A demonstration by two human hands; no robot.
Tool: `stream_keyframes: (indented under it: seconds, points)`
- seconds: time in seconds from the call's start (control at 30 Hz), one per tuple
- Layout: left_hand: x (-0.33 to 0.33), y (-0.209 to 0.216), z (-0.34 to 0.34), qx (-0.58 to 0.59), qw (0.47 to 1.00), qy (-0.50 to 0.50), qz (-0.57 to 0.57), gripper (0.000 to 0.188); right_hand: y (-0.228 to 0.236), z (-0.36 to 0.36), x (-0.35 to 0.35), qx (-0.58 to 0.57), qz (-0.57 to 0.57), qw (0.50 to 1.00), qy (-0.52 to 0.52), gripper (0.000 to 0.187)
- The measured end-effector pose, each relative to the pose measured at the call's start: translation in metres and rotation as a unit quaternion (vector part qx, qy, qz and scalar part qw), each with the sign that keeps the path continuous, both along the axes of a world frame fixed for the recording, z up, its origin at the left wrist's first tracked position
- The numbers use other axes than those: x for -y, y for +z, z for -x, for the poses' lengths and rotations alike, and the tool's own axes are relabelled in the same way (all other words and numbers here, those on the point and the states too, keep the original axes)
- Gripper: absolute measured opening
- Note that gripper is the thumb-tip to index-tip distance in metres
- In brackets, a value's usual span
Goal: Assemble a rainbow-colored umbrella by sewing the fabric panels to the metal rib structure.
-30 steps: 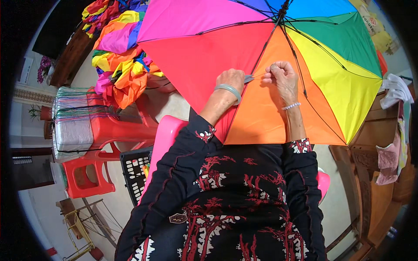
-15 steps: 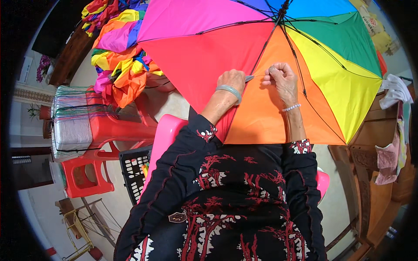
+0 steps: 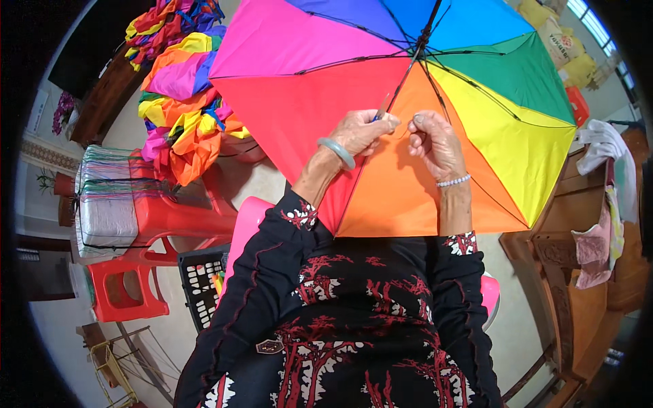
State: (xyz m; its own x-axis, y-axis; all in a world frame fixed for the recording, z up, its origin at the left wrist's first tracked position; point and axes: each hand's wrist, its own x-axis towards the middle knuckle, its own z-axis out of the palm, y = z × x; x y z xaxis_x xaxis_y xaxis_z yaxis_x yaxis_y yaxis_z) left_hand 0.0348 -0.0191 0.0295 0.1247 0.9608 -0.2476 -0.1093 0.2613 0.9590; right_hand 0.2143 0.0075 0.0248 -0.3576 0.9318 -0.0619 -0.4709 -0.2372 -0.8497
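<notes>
A multicoloured umbrella (image 3: 391, 197) lies spread with its ribbed inside facing me, its near edge at my waist. Over the seam between the red and orange panels, my left hand (image 3: 364, 132) is closed on a small metal blade (image 3: 385, 104) with a blue part, its tip pointing up. Its kind is mostly hidden by my fingers. Just to the right, above the orange panel, my right hand (image 3: 437, 144) is closed in a pinch. What lies between its fingertips is too small to tell. The dark ribs (image 3: 435, 88) meet at the shaft (image 3: 427, 30) beyond my hands.
Left of the umbrella is a heap of multicoloured cloth (image 3: 183, 102). Below it, red plastic stools (image 3: 129, 289) bear a wrapped bundle with coloured threads (image 3: 109, 197). A black crate (image 3: 204, 285) stands by my pink chair (image 3: 248, 217). Wooden furniture (image 3: 578, 272) with cloths stands right.
The blade in my left hand has turned from pointing right to pointing up. The thin thread seen between my hands no longer shows clearly. The umbrella sits slightly lower and further left in view.
</notes>
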Motion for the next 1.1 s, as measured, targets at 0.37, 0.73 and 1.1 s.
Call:
stream_keyframes:
  seconds: [0.37, 0.73, 1.1]
  points:
    - [0.004, 0.002, -0.011, -0.039, 0.999, -0.029, -0.018, 0.019, 0.008, 0.003, 0.005, 0.088, -0.016, 0.996, -0.008, 0.006]
    - [-0.002, -0.003, -0.007, -0.252, 0.96, 0.08, -0.087, 0.021, 0.001, 0.019, 0.009, 0.2, -0.132, 0.97, -0.043, 0.007]
    - [-0.007, -0.001, 0.004, -0.24, 0.958, 0.14, -0.079, 0.022, 0.018, 0.01, 0.016, 0.02, -0.071, 0.997, -0.026, 0.005]
